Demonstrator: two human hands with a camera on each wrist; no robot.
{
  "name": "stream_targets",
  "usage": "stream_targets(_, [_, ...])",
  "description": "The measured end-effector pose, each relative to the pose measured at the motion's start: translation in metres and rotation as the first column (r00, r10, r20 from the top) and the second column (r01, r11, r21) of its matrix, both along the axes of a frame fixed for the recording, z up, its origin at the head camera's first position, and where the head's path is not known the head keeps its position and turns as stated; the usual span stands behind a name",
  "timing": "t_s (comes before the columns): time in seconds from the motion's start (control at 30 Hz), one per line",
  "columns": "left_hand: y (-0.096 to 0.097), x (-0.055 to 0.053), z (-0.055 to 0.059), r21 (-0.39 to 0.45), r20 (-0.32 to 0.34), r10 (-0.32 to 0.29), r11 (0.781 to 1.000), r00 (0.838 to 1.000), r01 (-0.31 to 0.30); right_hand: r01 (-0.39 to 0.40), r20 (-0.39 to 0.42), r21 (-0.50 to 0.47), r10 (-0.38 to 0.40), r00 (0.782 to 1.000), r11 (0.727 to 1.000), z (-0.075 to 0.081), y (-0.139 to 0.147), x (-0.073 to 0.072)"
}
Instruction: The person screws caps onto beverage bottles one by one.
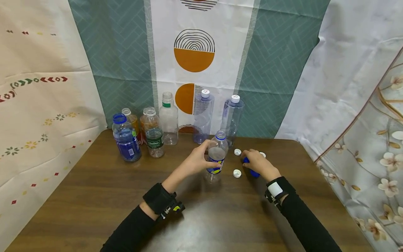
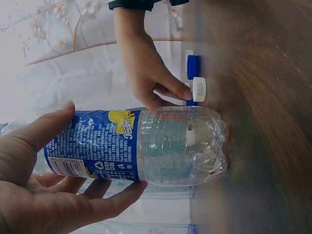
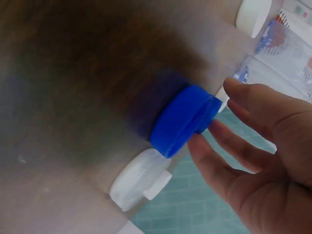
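"Around mid-frame, the left hand (image 1: 196, 159) has its fingers curved round the clear bottle (image 1: 217, 153). Light?"

"Probably, with thin walls that dent; I'd hold it gently by the label (image 2: 95, 146)."

"Right of centre, the right hand (image 1: 258, 163)?"

"Fingers half-spread at a blue cap (image 1: 246, 160); can't tell if they're gripping. Looks stiff: pinch its rim."

Soft glare whitens the tabletop (image 1: 201, 227); right-wrist view blurs.

Head view: table (image 1: 78, 210) across lower frame, backdrop cloth (image 1: 274, 52) behind. Bottle cluster (image 1: 154, 140) left of centre; two more bottles (image 1: 201, 122) mid-frame, behind the bottle (image 1: 217, 154) in my left hand (image 1: 199, 160). Caps (image 1: 237, 173) right of that, around my right hand (image 1: 259, 164).
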State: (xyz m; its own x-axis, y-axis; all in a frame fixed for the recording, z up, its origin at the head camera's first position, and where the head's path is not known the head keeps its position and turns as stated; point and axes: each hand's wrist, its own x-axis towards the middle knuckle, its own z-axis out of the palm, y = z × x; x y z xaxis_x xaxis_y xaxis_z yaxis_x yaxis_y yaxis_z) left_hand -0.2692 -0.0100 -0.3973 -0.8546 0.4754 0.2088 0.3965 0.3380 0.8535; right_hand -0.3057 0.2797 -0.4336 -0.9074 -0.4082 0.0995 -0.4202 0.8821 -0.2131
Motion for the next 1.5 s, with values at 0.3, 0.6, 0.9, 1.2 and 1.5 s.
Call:
stream_targets(0.3, [0.001,0.0,-0.001,-0.011,-0.012,0.002,1.0,1.0,-0.002,-0.034,-0.064,0.029,0.036,0.997,0.999,-0.008,0.003,0.002])
stream_targets(0.6, [0.001,0.001,0.001,-0.012,0.003,-0.006,1.0,1.0,0.006,-0.073,-0.135,-0.026,0.068,0.988,0.997,-0.003,0.001,0.003])
stream_targets(0.9, [0.0,0.001,0.001,-0.01,0.007,0.0,1.0,1.0,0.0,-0.054,-0.231,-0.126,0.024,0.973,0.991,0.016,-0.021,0.015])
stream_targets(1.2, [0.0,0.001,0.002,-0.013,0.014,-0.002,1.0,1.0,0.002,-0.061,-0.338,-0.24,-0.024,0.941,0.969,0.057,-0.049,0.033])
stream_targets(1.5, [-0.001,0.001,0.003,0.003,0.017,-0.004,1.0,1.0,0.004,-0.172,-0.492,-0.466,-0.093,0.865,0.868,0.091,-0.072,0.055])
